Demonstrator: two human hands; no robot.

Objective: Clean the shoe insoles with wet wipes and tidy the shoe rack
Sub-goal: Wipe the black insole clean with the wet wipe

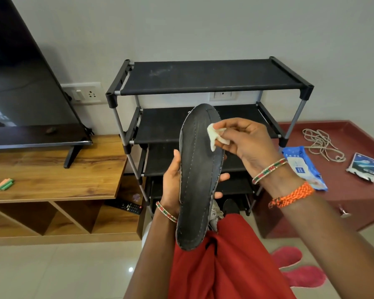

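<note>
two hands busy, left hand (171, 186) gripping black insole (200, 180), right hand (246, 143) pinching wet wipe (214, 137), wipes pack (300, 167) lettering unreadable

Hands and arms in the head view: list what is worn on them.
Both forearms are bare, no sleeves or gloves. The left hand has a red, green and white beaded bangle at the wrist. The right hand has a matching bangle plus an orange braided thread band.

Insole (200, 180) before shoe rack (209, 76); wipes pack (300, 167) right.
</note>
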